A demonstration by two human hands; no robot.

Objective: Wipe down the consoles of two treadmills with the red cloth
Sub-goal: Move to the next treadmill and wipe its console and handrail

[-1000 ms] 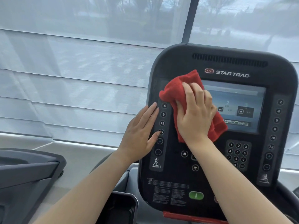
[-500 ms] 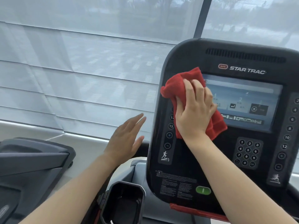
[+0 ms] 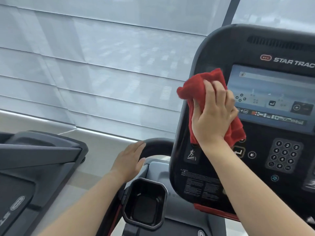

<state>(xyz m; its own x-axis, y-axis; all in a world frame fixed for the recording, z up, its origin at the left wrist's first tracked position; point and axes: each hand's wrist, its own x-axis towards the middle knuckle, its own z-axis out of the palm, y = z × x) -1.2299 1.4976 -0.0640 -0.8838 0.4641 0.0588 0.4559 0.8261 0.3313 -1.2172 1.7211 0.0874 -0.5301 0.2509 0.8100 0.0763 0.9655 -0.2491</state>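
Two hands: left (image 3: 129, 160), right (image 3: 213, 114). One red cloth (image 3: 196, 86). Two treadmill consoles (image 3: 213, 53) (image 3: 34, 159). One cup holder (image 3: 144, 203).

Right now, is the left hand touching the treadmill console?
No, the left hand is open and apart from the console, low beside the cup holder, while the right hand presses the red cloth on it.

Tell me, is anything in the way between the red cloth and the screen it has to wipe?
Nothing visible is. The right hand presses the red cloth flat on the console, right beside the screen, which is bare. The left hand hangs low, off to the side.
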